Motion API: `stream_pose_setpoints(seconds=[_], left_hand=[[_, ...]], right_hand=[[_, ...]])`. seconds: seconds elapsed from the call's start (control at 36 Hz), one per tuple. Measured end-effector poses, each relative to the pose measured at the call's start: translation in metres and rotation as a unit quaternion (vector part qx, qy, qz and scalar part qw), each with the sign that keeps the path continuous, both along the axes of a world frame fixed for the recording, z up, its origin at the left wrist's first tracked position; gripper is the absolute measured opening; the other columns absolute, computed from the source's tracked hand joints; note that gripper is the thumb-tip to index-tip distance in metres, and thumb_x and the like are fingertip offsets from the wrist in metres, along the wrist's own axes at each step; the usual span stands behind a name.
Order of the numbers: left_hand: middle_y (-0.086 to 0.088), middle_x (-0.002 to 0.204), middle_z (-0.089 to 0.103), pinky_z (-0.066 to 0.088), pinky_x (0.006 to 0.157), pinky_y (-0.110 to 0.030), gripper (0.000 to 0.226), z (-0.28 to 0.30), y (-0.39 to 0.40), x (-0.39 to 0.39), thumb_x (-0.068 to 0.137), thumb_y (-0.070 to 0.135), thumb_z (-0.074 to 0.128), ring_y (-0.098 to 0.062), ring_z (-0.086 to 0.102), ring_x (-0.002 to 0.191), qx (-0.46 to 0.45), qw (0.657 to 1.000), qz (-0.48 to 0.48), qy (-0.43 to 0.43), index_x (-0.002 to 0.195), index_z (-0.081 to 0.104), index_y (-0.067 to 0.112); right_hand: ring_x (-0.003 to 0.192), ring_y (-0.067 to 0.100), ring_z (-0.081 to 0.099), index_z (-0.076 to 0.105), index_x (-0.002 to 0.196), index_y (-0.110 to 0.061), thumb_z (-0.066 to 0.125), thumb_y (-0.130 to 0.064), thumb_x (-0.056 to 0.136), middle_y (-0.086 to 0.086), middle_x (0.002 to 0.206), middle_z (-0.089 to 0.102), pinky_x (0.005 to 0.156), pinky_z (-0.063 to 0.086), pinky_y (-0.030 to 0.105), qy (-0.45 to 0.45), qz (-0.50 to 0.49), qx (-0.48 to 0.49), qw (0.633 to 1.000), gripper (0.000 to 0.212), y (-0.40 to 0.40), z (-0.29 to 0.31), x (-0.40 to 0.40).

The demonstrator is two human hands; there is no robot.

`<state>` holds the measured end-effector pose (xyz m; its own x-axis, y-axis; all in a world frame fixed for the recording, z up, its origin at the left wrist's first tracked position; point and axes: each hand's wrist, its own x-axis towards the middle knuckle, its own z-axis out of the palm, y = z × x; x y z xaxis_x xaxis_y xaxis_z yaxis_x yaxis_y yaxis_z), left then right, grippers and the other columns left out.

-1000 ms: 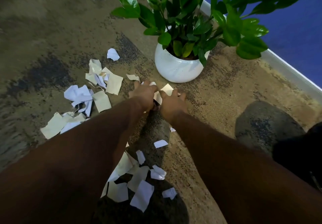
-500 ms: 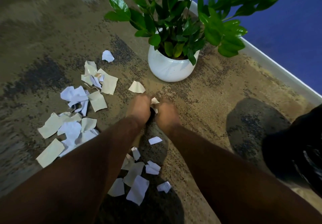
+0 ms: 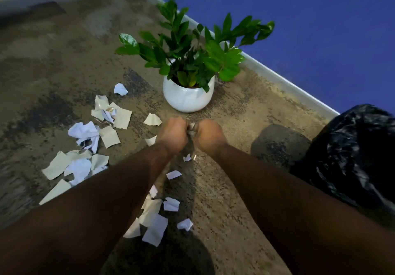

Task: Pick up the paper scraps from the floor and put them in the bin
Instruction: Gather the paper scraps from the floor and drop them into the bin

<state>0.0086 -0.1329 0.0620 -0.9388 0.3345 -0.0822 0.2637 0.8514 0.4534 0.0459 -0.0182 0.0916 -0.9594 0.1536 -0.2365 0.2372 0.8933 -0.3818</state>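
Observation:
My left hand [image 3: 173,134] and my right hand [image 3: 210,136] are side by side above the carpet, both closed around a small bunch of paper scraps [image 3: 191,127] that peeks out between them. Several white and cream scraps [image 3: 88,132] lie scattered on the floor to the left. More scraps [image 3: 156,221] lie between my forearms. One cream scrap [image 3: 152,120] rests just left of my left hand. The bin with a black liner [image 3: 354,157] stands at the right edge, apart from my hands.
A green plant in a round white pot [image 3: 188,96] stands just beyond my hands. A blue wall with a white skirting board [image 3: 284,80] runs diagonally on the right. The carpet [image 3: 53,60] is mottled brown and dark.
Both hands closed on the scraps and lifted off the carpet. The view tilted up and right, so the black-lined bin came into sight at the right.

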Motion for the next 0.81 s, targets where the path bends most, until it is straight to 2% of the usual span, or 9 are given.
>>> stream_pose_setpoints(seconds=[0.08, 0.14, 0.22, 0.28, 0.44, 0.53, 0.58, 0.72, 0.81], left_hand=[[-0.007, 0.071, 0.066, 0.049, 0.064, -0.036, 0.006, 0.022, 0.017, 0.004, 0.076, 0.008, 0.063, -0.029, 0.064, 0.071, 0.001, 0.999, -0.030, 0.013, 0.072, 0.067, 0.012], [-0.003, 0.069, 0.063, 0.048, 0.063, -0.034, 0.009, 0.037, 0.032, 0.007, 0.076, 0.009, 0.065, -0.025, 0.063, 0.070, 0.022, 0.999, -0.045, 0.011, 0.079, 0.073, 0.011], [-0.012, 0.088, 0.072, 0.053, 0.075, -0.038, 0.021, 0.062, 0.059, 0.014, 0.082, 0.010, 0.061, -0.033, 0.066, 0.085, 0.045, 0.997, -0.059, 0.031, 0.096, 0.077, 0.011], [-0.015, 0.094, 0.073, 0.054, 0.079, -0.040, 0.026, 0.078, 0.080, 0.021, 0.081, 0.008, 0.058, -0.036, 0.066, 0.092, 0.067, 0.994, -0.064, 0.058, 0.098, 0.077, 0.012], [-0.021, 0.088, 0.072, 0.051, 0.073, -0.038, 0.018, 0.127, 0.146, 0.050, 0.080, 0.008, 0.057, -0.041, 0.067, 0.091, 0.122, 0.983, -0.090, 0.106, 0.085, 0.074, 0.007], [-0.018, 0.081, 0.072, 0.045, 0.066, -0.034, 0.018, 0.147, 0.183, 0.066, 0.083, 0.005, 0.058, -0.037, 0.067, 0.086, 0.120, 0.983, -0.095, 0.097, 0.081, 0.075, 0.008], [-0.017, 0.075, 0.069, 0.046, 0.064, -0.034, 0.018, 0.159, 0.206, 0.079, 0.082, 0.003, 0.057, -0.034, 0.067, 0.081, 0.138, 0.982, -0.100, 0.085, 0.075, 0.072, 0.006], [-0.022, 0.081, 0.069, 0.054, 0.074, -0.045, 0.019, 0.178, 0.258, 0.110, 0.082, 0.002, 0.052, -0.036, 0.066, 0.086, 0.207, 0.970, -0.121, 0.043, 0.072, 0.068, 0.002], [-0.023, 0.086, 0.068, 0.054, 0.074, -0.043, 0.020, 0.180, 0.287, 0.127, 0.086, 0.007, 0.054, -0.040, 0.064, 0.089, 0.222, 0.967, -0.122, 0.005, 0.071, 0.065, 0.002]], right_hand=[[0.091, 0.028, 0.068, 0.077, 0.095, -0.010, 0.064, -0.020, 0.091, 0.011, 0.093, 0.074, 0.084, 0.055, 0.033, 0.024, 0.007, 0.002, 1.000, 0.017, 0.021, 0.024, 0.009], [0.088, 0.028, 0.068, 0.078, 0.091, -0.010, 0.067, -0.020, 0.088, 0.011, 0.090, 0.075, 0.083, 0.055, 0.031, 0.040, 0.010, 0.000, 0.999, 0.016, 0.037, 0.040, 0.016], [0.087, 0.028, 0.068, 0.078, 0.095, -0.012, 0.066, -0.016, 0.088, 0.011, 0.091, 0.074, 0.078, 0.054, 0.029, 0.063, -0.002, 0.018, 0.998, 0.015, 0.064, 0.062, 0.029], [0.086, 0.031, 0.068, 0.077, 0.094, -0.011, 0.062, -0.015, 0.088, 0.014, 0.090, 0.074, 0.075, 0.054, 0.032, 0.086, -0.013, 0.040, 0.995, 0.017, 0.083, 0.075, 0.038], [0.072, 0.024, 0.063, 0.074, 0.084, -0.013, 0.060, -0.013, 0.088, 0.007, 0.077, 0.066, 0.063, 0.039, 0.023, 0.133, -0.077, 0.073, 0.985, 0.015, 0.147, 0.110, 0.069], [0.066, 0.023, 0.053, 0.057, 0.066, -0.019, 0.061, -0.013, 0.086, 0.007, 0.070, 0.057, 0.062, 0.034, 0.025, 0.164, -0.103, 0.089, 0.977, 0.021, 0.179, 0.127, 0.087], [0.063, 0.024, 0.051, 0.051, 0.062, -0.014, 0.059, -0.008, 0.083, 0.007, 0.065, 0.055, 0.060, 0.035, 0.026, 0.182, -0.126, 0.086, 0.971, 0.023, 0.200, 0.137, 0.101], [0.059, 0.033, 0.055, 0.060, 0.063, -0.004, 0.057, -0.009, 0.085, 0.016, 0.062, 0.060, 0.056, 0.048, 0.038, 0.201, -0.174, 0.082, 0.960, 0.023, 0.246, 0.156, 0.140], [0.052, 0.023, 0.052, 0.059, 0.060, -0.009, 0.058, -0.016, 0.092, 0.010, 0.058, 0.059, 0.049, 0.040, 0.030, 0.193, -0.191, 0.099, 0.957, 0.033, 0.273, 0.157, 0.161]])
